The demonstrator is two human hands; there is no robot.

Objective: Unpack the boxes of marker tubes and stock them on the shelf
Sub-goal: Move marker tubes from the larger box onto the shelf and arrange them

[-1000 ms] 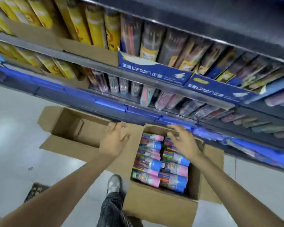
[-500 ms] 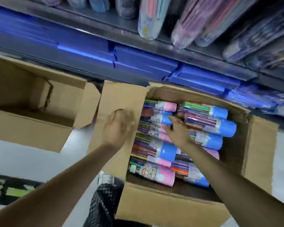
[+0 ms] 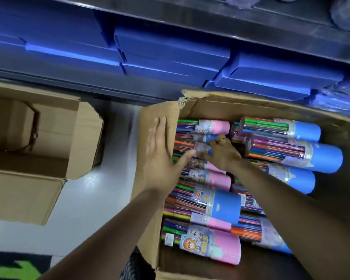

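Observation:
An open cardboard box (image 3: 271, 106) in front of me holds several clear marker tubes with pink or blue caps, such as a large blue-capped tube (image 3: 295, 152) and a pink-capped tube (image 3: 206, 127). My left hand (image 3: 162, 156) lies flat with straight fingers on the box's left flap (image 3: 148, 126), thumb touching the tubes. Deep in the box, my right hand (image 3: 220, 152) curls its fingers round a small blue-capped tube (image 3: 202, 138) near the top of the left stack. A ring shows on one finger.
An empty open cardboard box (image 3: 28, 178) stands on the pale floor to the left. Flat blue boxes (image 3: 170, 55) fill the lowest shelf just behind both cartons. A dark mat with green print (image 3: 14, 267) lies at the bottom left.
The view has dropped closer to the box. My left hand flattened on the flap. My right hand reached further in and closed on a small tube.

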